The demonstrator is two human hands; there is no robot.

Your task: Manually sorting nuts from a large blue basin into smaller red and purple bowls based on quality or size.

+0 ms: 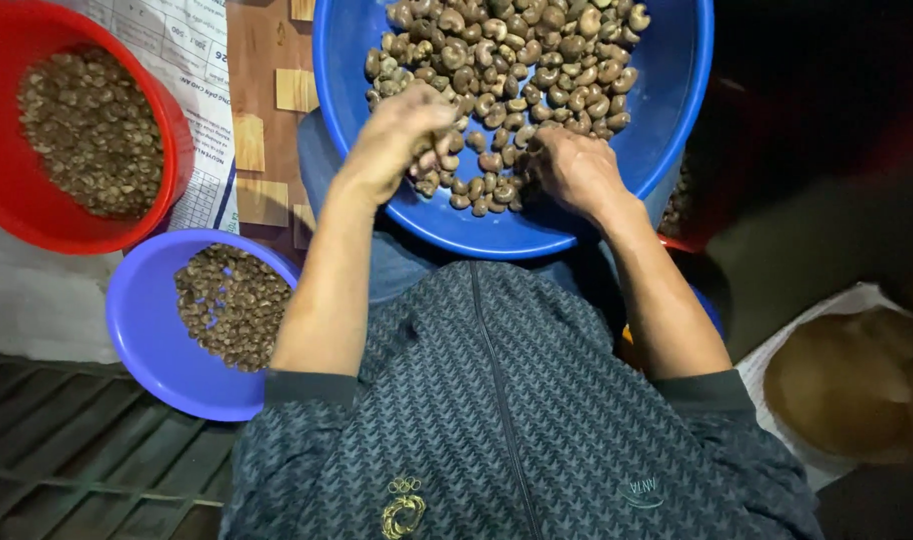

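Cashews (517, 70) lie heaped in a large blue basin (677, 110), which sits on the person's lap at the top centre of the head view. The nuts are pale brown, curved, piled mostly toward the far and middle part of the basin; the near rim shows bare blue plastic. Both hands work at the near edge of the heap. Left hand (402, 135): blurred, fingers curled downward over nuts at the heap's left edge, apparently pinching one or more, though the exact grip cannot be told. Right hand (572, 170): knuckles up, fingers bent into the nuts at the heap's near edge, closed loosely on cashews; what it holds is hidden under the fingers. The hands are near each other, not touching. Forearms are bare; dark patterned sleeves (312, 390) are pushed up to the elbows. To the left, on the floor, a red basin (172, 150) holds smaller, darker brown pieces. Just below it, a purple bowl (137, 330) holds similar dark pieces. Printed paper (192, 60) lies under the red basin. At lower right, a white sack (777, 360) stands open with brown contents, dimly lit.
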